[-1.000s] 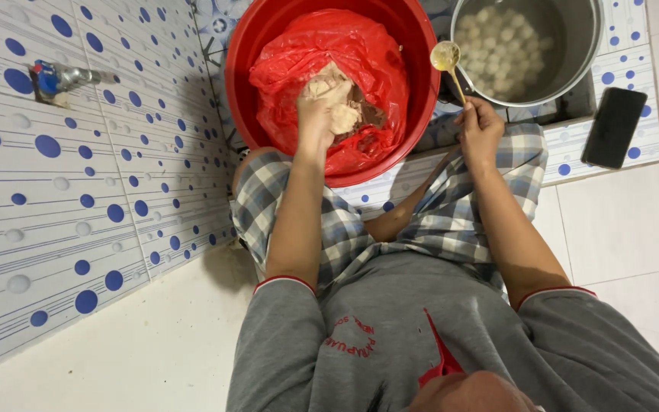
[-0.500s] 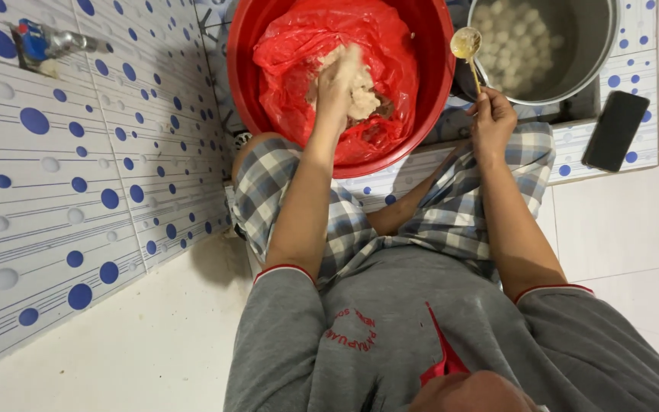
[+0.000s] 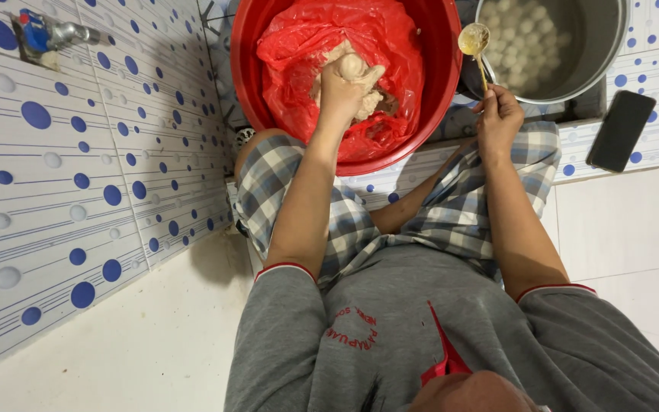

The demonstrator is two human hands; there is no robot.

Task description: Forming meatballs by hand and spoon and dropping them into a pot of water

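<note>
My left hand is closed around a lump of pale dough, squeezing it up above the mass of dough lying in a red plastic bag. The bag lines a big red basin in front of my knees. My right hand grips the handle of a metal spoon, its bowl smeared with dough and raised over the rim of a steel pot. Several pale round balls float in water inside the pot.
A black phone lies on the dotted tile ledge to the right of the pot. A white wall with blue dots runs along the left, with a tap at the top. I sit low in checked shorts.
My left hand has lifted from the dough mass with a squeezed lump. The right hand has kept the spoon up near the pot's rim. The view has shifted slightly.
</note>
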